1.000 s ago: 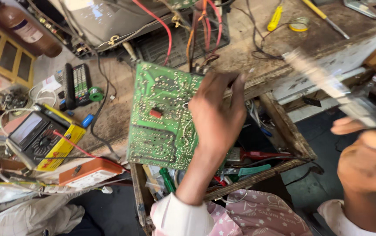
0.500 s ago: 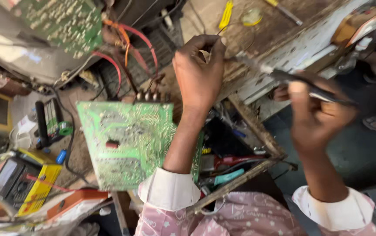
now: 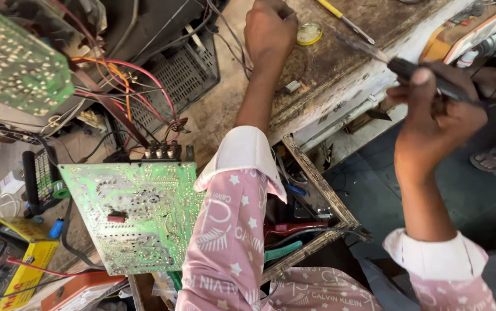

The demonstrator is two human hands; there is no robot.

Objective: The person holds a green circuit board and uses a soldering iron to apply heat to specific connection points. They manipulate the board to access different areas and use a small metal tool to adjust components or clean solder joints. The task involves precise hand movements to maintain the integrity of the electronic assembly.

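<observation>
My left hand (image 3: 269, 30) reaches far forward over the wooden bench (image 3: 340, 63). Its fingers are curled next to grey wires (image 3: 225, 31) and a small round yellow tin (image 3: 308, 33); whatever is inside the fist is hidden. My right hand (image 3: 439, 112) is shut on a black-handled soldering iron (image 3: 375, 53), with the metal tip pointing left over the bench edge. A green circuit board (image 3: 135, 216) lies solder side up at the lower left, untouched, partly under my left sleeve.
A second green board (image 3: 17, 60) sits on an opened appliance chassis with red and orange wires (image 3: 127, 80). Below the bench is an open wooden drawer (image 3: 317, 190) with pliers. A yellow multimeter (image 3: 6, 268) is at lower left, a yellow-handled screwdriver (image 3: 343, 18) at the top.
My left hand let go of the green board, which now lies flat, and stretched forward over the bench. My right hand lifted the soldering iron up and to the left.
</observation>
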